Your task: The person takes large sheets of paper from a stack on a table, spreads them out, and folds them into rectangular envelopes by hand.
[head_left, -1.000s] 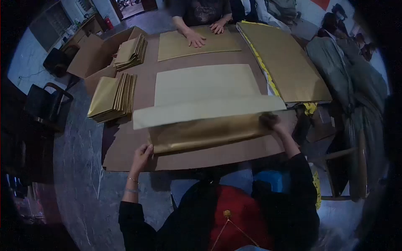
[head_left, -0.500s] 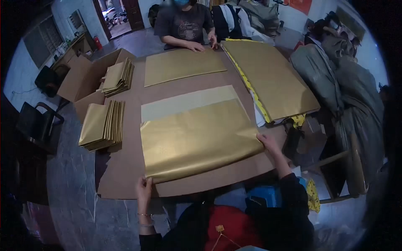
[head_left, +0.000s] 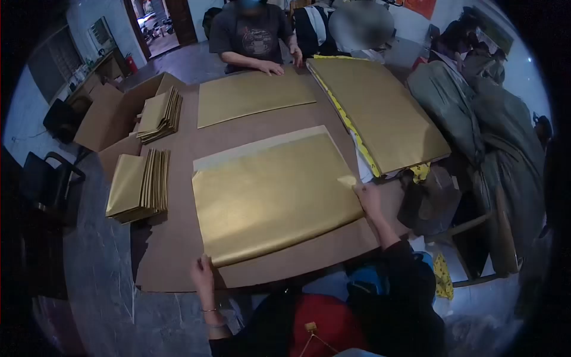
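Currently, a large rectangular sheet of glossy gold paper lies folded over on the brown cardboard table covering, directly in front of the person. Along its far edge runs a pale strip – the paper's matt side, uncovered by the upper layer. At the near left corner the left hand has thumb and fingers closed, pinching the gold paper. The right hand is at the right edge, farther up, its bent fingers gripping the paper beside a small bright crease; how the hidden fingertips lie underneath I cannot tell.

Beyond it, well apart, a flat gold sheet lies before a co-worker in a dark printed T-shirt, whose one hand rests at its far edge. To the right, near the folded paper, a thick flat gold-topped stack sits on yellow wrapping. On the left stand two bundles of folded gold paper – a nearer one and a farther one – the latter just beside an open brown cardboard box.
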The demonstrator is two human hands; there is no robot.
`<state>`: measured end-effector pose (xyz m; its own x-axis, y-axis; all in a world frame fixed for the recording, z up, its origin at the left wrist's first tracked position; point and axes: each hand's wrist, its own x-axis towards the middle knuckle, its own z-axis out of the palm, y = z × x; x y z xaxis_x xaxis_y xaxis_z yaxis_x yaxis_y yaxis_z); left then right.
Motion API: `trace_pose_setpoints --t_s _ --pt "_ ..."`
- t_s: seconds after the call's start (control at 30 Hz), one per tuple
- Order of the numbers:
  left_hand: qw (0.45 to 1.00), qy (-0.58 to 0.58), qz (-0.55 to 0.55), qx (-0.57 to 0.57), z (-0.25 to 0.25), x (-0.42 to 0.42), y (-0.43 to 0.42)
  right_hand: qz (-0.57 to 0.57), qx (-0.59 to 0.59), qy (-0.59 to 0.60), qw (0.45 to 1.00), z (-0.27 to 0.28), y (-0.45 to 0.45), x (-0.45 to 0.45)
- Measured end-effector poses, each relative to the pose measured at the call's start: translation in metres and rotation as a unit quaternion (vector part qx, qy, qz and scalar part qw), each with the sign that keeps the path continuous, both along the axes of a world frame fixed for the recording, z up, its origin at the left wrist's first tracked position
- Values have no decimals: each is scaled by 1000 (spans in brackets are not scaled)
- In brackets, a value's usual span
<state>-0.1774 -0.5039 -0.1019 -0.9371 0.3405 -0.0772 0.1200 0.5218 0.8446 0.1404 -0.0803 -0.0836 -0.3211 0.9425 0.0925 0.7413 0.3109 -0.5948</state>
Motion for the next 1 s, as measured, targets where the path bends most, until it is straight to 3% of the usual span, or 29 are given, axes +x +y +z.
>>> trace_pose_setpoints --t_s 0.07,0.17,0.27,0.3,0.33,0.43,0.57,0.63,0.77,0.8,0.87,0.9,0.97,1.0 --pt "1000 4 -12 -8 3 4 -5 -51 -8 -22 998 4 5 -14" --pt "1000 -10 -13 -24 14 9 -2 -39 -20 -7 999 32 -4 -29" --pt "998 59 -1 -20 1 7 -1 -22 38 -4 999 0 14 -27" --pt "996 86 8 -23 5 9 3 -32 19 -22 999 12 8 -31" --pt "999 51 -12 -11 20 12 5 -43 2 -40 998 28 1 -34" --pt "997 77 11 -5 17 13 9 -11 31 -37 999 2 20 -27" --pt "995 70 18 -74 38 20 16 -11 -1 -49 999 -7 32 -20" --pt "984 135 18 -112 38 21 20 -3 9 -29 1000 -8 33 -19" --pt "987 148 27 -51 31 19 23 -18 9 -61 998 -8 35 -18" --pt "988 114 21 -99 37 18 24 -30 10 -64 997 2 26 -23" --pt "990 108 18 -84 27 13 22 -49 -45 -49 997 25 12 -32" --pt "981 150 16 -121 41 19 26 -65 -45 -52 995 11 25 -27" --pt "984 126 29 -126 38 19 26 -27 -75 -33 996 -30 53 -15" --pt "993 79 27 -78 41 21 26 -8 -50 -29 998 -22 49 -11"
